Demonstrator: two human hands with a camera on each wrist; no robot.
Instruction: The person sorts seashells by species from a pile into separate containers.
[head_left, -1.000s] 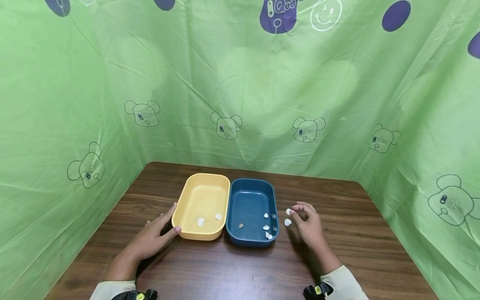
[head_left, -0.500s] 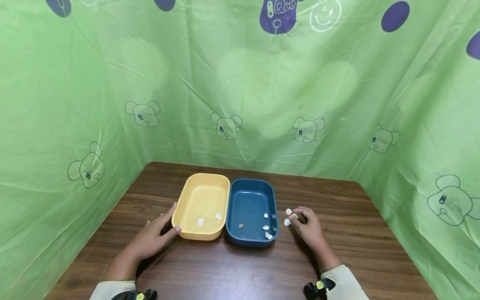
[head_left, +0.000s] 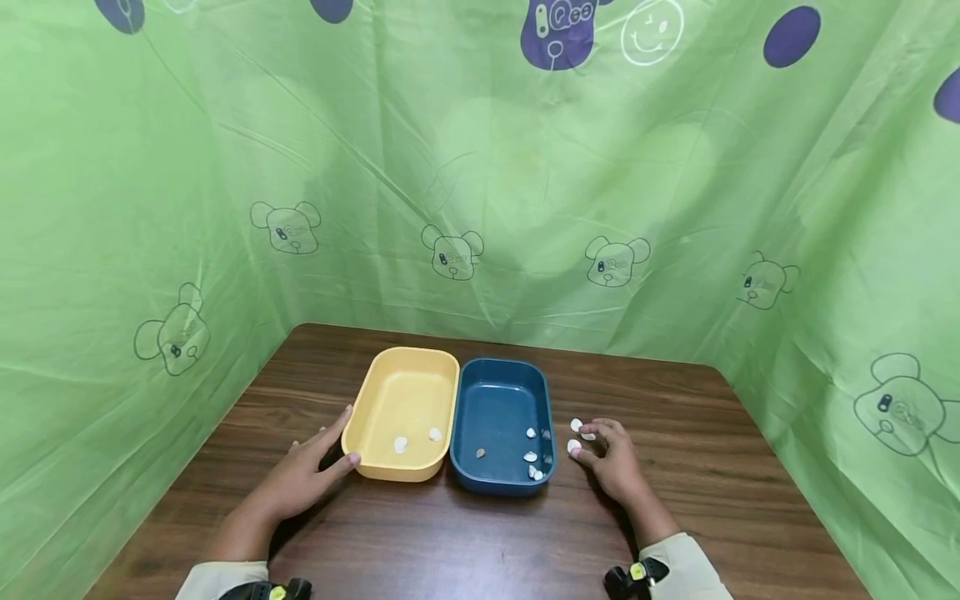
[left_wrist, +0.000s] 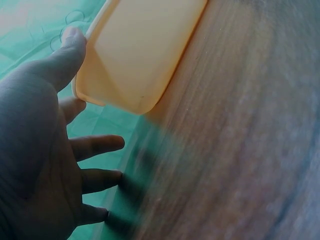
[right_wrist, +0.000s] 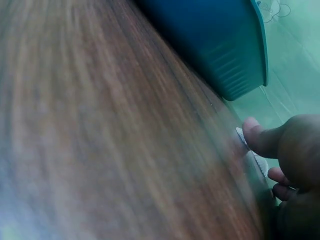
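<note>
The green curtain (head_left: pixel 540 167) hangs behind the blue tray (head_left: pixel 498 408), which rests on the brown table (head_left: pixel 420 533). Just left of the blue tray sits the yellow tray (head_left: pixel 408 392). At the yellow tray's far side from the blue tray, the left hand (head_left: pixel 300 481) touches its corner, fingers spread and fairly straight. Right of the blue tray, the right hand (head_left: pixel 621 468) has thumb and fingers apart. Three white pieces (head_left: pixel 576 424) lie between the blue tray and that hand: its thumb touches the nearest, its fingertips reach the farther pair.
</note>
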